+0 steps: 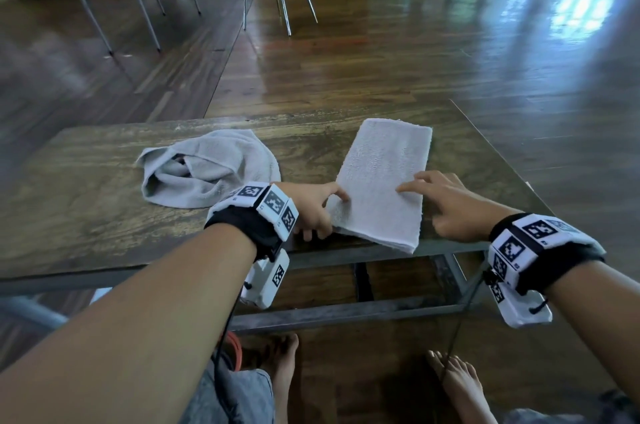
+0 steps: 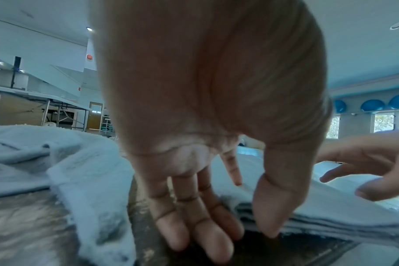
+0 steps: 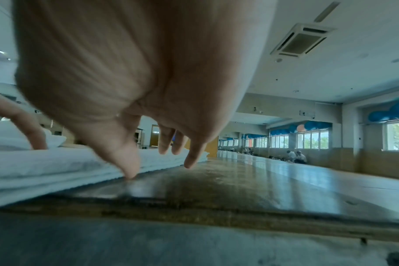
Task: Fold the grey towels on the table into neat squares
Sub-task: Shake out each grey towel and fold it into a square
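On table (image 1: 104,188), folded towel (image 1: 381,181), long.

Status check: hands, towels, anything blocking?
Left hand pinches folded towel at its near-left edge; right hand open on its right side. Crumpled towel waits left, unfolded. Nothing blocking.

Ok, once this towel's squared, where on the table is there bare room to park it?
Bare wood lies left of the crumpled towel to the table edge, and in a strip right of the folded towel. Crowded: the gap between the towels, where the left hand sits; the right hand covers the near-right part.
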A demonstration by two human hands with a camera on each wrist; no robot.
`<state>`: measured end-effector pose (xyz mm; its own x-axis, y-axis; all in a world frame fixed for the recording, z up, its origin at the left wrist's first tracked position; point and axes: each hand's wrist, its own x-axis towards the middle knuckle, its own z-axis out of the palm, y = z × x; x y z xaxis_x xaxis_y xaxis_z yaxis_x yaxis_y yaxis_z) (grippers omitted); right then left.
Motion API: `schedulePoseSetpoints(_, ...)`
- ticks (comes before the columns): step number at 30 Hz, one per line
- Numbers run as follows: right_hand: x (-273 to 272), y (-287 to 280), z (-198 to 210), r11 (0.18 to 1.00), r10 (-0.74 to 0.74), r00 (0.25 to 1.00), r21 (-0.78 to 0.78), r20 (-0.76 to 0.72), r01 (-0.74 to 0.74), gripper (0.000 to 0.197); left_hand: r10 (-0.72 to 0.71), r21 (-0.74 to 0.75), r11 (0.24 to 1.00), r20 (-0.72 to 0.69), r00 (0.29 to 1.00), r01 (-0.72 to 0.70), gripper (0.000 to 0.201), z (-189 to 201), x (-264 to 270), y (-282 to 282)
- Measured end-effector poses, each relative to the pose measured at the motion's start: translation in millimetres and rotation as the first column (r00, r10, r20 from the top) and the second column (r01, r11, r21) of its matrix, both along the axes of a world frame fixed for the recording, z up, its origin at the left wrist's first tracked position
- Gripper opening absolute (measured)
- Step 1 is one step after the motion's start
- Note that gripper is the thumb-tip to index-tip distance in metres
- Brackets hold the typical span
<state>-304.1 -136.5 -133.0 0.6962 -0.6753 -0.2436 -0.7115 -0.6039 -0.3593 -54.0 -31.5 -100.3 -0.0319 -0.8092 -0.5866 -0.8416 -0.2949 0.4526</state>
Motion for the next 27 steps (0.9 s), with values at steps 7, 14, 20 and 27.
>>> schedulePoseSetpoints(7, -6.1, 26.9, -29.0, 0.913, 0.192, 0.977, -0.349, -0.095, -0.213, 0.104, -0.05, -0.15, 0.987, 0.078, 0.996, 0.061, 0.075, 4.1, -3.0, 11.4)
schedulePoseSetpoints(14, -1.7, 25.5, -22.8, 0.974, 0.148, 0.866, -0.222, 0.477, -0.045, 0.016, 0.011, -0.28, 0.96, 0.093, 0.996, 0.015, 0.072, -3.1, 7.6, 9.8)
schedulePoseSetpoints(20, 1.8, 13.5, 15.3, 0.962, -0.274, 0.549, 0.225, 0.789, 0.157, 0.039, -0.042, -0.451, 0.892, -0.16, 0.986, -0.035, 0.044, -9.2, 10.7, 5.0)
schedulePoseSetpoints(27, -3.7, -2.9, 10.4, 0.743, -0.615, 0.694, 0.57, 0.375, 0.35, 0.025, 0.216, -0.208, 0.953, -0.032, 0.976, -0.218, 0.04, -16.4, 0.1, -20.0)
